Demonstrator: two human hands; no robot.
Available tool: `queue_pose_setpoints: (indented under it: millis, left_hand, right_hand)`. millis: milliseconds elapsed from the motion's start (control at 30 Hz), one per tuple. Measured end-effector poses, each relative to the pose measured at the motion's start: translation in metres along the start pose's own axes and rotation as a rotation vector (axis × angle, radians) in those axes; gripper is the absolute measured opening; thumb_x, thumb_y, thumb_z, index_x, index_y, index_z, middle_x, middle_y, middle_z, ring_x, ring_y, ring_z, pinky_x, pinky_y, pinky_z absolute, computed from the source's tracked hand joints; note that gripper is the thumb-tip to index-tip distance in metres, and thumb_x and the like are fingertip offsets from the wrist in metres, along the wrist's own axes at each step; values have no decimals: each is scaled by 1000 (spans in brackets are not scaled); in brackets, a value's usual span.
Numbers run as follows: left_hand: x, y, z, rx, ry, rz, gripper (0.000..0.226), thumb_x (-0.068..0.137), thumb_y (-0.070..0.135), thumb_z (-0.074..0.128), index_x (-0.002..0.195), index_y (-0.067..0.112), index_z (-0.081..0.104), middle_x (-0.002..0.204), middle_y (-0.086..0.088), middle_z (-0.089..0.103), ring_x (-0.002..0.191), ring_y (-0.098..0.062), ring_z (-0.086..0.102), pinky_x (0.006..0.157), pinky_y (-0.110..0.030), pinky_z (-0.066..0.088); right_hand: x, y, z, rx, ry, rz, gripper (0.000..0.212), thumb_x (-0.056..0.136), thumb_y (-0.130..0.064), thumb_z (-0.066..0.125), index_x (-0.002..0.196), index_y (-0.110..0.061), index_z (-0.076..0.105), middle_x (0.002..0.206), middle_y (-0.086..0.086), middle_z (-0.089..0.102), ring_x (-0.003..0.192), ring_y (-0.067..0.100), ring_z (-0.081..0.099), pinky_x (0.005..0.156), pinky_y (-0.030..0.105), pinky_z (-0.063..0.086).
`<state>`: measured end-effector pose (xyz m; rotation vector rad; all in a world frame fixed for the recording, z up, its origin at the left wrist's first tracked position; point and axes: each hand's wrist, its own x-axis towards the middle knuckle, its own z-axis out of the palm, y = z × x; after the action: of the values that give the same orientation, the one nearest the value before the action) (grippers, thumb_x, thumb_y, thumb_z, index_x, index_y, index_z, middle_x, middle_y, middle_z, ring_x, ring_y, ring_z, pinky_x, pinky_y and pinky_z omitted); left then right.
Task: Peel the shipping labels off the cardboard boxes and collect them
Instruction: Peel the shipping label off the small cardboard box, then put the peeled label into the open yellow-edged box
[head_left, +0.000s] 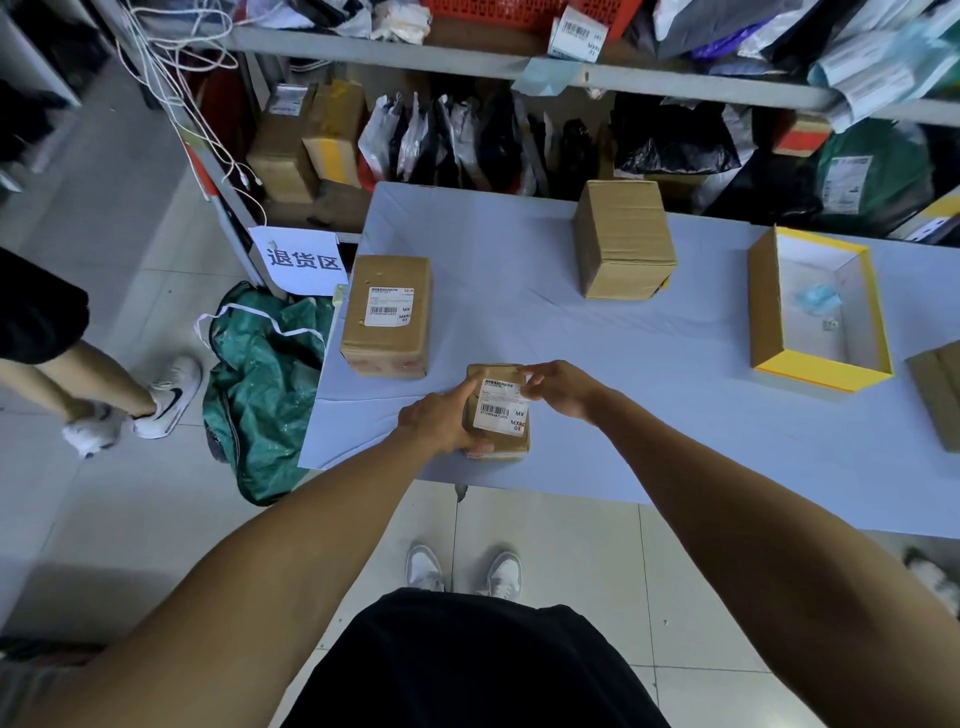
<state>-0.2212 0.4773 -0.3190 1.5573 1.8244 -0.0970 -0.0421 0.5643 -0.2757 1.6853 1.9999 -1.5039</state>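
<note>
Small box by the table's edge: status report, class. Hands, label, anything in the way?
Left hand steadies small box. Right hand pinches label at its top corner; label mostly stuck down. Nothing in the way.

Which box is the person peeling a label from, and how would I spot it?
Find the pale blue table. At its near edge sits the small box, steadied by the left hand while the right hand picks at its white label. It is the smallest box and the only one being touched.
</note>
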Motion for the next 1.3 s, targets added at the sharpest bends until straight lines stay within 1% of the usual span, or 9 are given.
queue_pose_setpoints:
  millis: [267,333,400,600,700,867,1100,1200,1300]
  left_hand:
    - [-4,4,-1,-30,46,18,109,69,55,77,148,46,2,132,-6,57,118,-34,55,86,-40,47]
    - [-6,3,-2,-60,61,29,110,66,58,77,146,49,1,129,-6,56,117,-33,55,84,-40,47]
    - [-6,1,-4,-81,74,24,113,64,62,77,146,49,1,129,-7,50,118,-32,53,85,-42,46]
    - [-6,-14,-10,-58,55,-1,127,61,61,81,152,35,-5,157,-13,16,139,-36,33,100,-50,40]
    - [-2,-20,-14,-63,10,1,135,59,61,82,152,31,-12,162,-10,2,143,-36,26,104,-52,37]
    - [15,-18,-16,-39,-17,42,137,59,59,83,151,32,-14,163,-7,1,145,-35,25,105,-52,36]
    - [41,-26,-14,-106,-19,118,118,50,58,87,144,27,22,152,-2,29,131,-28,43,98,-47,46]
    - [47,-27,-19,-149,41,157,93,51,58,86,126,27,40,131,1,47,109,-24,54,86,-43,50]
    - [59,-25,-22,-257,128,147,57,64,47,84,107,20,57,110,2,59,91,-21,59,77,-37,50]
  right_hand:
    - [2,11,8,336,291,33,27,86,-15,63,110,-6,68,133,5,60,120,24,55,97,33,44]
    - [-1,13,9,383,394,29,18,86,-17,61,98,-4,67,126,7,63,104,26,61,80,31,47]
    - [-3,14,12,365,439,26,22,86,-19,61,107,-11,60,120,9,63,88,21,59,65,26,42]
    - [3,18,37,285,303,-109,106,73,-23,81,150,-33,9,153,10,27,135,30,37,107,44,40]
    - [11,14,48,104,261,-171,131,62,-24,88,151,-35,-8,157,6,21,138,31,32,106,44,40]
    - [30,7,60,-50,298,-200,143,51,-35,93,152,-29,-8,153,8,30,130,37,41,101,47,44]
    - [54,12,63,-107,306,-154,135,53,-42,91,152,-33,-1,133,9,45,118,35,43,95,44,42]
    - [64,13,59,-101,336,-167,116,65,-36,86,149,-38,7,123,6,54,111,32,47,87,42,44]
    - [72,11,53,-44,403,-165,89,76,-26,76,144,-41,19,92,3,66,88,25,60,71,41,53]
